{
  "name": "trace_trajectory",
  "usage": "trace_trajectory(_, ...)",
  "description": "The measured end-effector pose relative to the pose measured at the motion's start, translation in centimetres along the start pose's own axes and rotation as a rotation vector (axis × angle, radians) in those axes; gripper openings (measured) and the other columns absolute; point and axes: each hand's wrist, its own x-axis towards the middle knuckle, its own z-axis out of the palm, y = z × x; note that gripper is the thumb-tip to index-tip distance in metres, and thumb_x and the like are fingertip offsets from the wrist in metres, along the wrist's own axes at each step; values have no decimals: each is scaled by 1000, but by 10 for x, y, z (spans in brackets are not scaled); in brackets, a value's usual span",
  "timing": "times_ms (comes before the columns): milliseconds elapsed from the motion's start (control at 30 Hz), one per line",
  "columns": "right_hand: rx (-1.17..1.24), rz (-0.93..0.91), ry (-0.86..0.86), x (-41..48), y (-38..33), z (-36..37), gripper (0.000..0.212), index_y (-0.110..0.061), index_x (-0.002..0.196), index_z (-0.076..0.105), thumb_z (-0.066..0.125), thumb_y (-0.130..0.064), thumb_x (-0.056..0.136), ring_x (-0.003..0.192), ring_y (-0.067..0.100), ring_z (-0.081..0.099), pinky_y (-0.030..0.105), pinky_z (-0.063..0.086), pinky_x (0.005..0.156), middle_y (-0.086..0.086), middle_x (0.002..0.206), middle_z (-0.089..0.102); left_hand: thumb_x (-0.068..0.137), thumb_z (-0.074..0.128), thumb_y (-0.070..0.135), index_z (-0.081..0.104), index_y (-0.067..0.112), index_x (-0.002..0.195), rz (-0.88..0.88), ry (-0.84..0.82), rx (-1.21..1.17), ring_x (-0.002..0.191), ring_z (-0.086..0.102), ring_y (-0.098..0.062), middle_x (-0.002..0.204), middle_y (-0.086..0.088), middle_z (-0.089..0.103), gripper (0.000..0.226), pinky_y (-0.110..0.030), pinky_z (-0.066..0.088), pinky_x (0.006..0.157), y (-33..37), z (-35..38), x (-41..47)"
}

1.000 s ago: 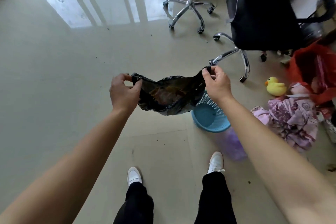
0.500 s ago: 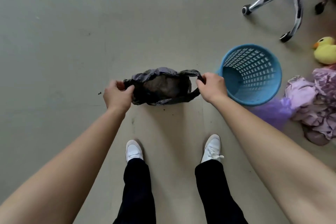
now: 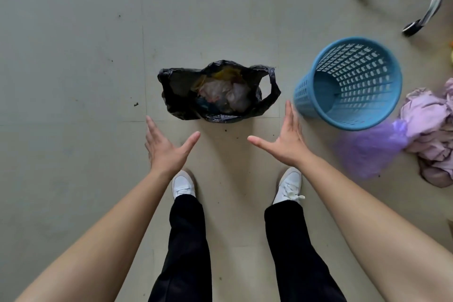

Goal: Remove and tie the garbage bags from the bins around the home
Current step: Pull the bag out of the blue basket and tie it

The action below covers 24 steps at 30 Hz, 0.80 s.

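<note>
A: where's the trash?
B: one black garbage bag (image 3: 176, 91), open on the floor mid-frame. One blue bin (image 3: 355, 73) stands right of it.
A: hands?
B: two, left hand (image 3: 166, 152) and right hand (image 3: 286, 144), fingers spread, grip on nothing.

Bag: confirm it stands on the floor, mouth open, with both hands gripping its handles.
Not quite. In the head view the bag stands on the floor, mouth open, but neither hand grips its handles: the left hand and right hand are open, apart from it.
</note>
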Motion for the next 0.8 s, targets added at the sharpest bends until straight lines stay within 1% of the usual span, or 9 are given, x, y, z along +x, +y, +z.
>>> trace_trajectory(200,12,7,59,59,14,40,141,-25,154,-20,63,-88,60,153,18,-9,38,0,123,0,166,-14,72,70,73,-14,18,159,36,-5,43,155,-3,-26,169,-3,-3,133,-46,3,126,-11,44,68)
trace_trajectory(333,-3,9,80,113,12,60,146,-22,158,-1,50,-102,47,153,25,-5,48,5,124,5,166,-6,71,73,72,0,17,160,48,87,-71,153,9,-29,166,-7,13,128,-43,10,123,5,63,120)
trace_trajectory(467,132,-54,93,151,-15,49,140,-27,156,-13,72,-80,59,151,33,-12,48,0,121,13,164,-16,75,69,71,6,27,160,80,165,-194,152,11,-27,163,-7,15,114,-41,15,121,38,66,161)
trace_trajectory(533,162,-105,117,170,-31,40,123,-32,157,2,73,-73,66,151,34,-12,47,2,121,14,164,-15,79,66,68,19,31,155,157,190,-215,151,14,-24,162,-6,17,97,-43,16,123,59,62,179)
trace_trajectory(600,161,-137,151,184,-46,33,94,-29,150,32,71,-68,75,152,33,-1,46,10,122,12,165,2,80,62,68,42,25,141,250,200,-187,147,25,-25,158,-8,28,78,-50,25,121,79,57,195)
trace_trajectory(667,197,-200,226,193,-54,30,65,-18,132,55,69,-59,83,141,29,31,48,28,118,9,148,43,77,61,69,56,18,129,283,193,-229,134,46,-20,141,-4,52,73,-47,39,112,94,55,207)
trace_trajectory(733,310,-253,311,197,-61,27,42,-14,105,67,67,-52,88,113,25,59,47,46,101,6,112,68,78,66,61,67,17,100,290,206,-374,96,63,-10,98,5,68,49,-43,54,92,107,55,211)
trace_trajectory(767,379,-235,323,199,-64,24,38,-14,96,69,69,-51,87,102,22,64,45,51,94,5,102,72,79,70,54,67,18,86,294,206,-452,81,62,-10,84,6,66,37,-43,55,83,113,57,211)
trace_trajectory(800,443,-211,314,200,-65,21,36,-16,91,70,71,-51,85,98,19,67,43,53,92,2,97,73,80,74,48,68,16,81,302,192,-524,75,63,-11,80,5,66,32,-41,57,79,119,59,209)
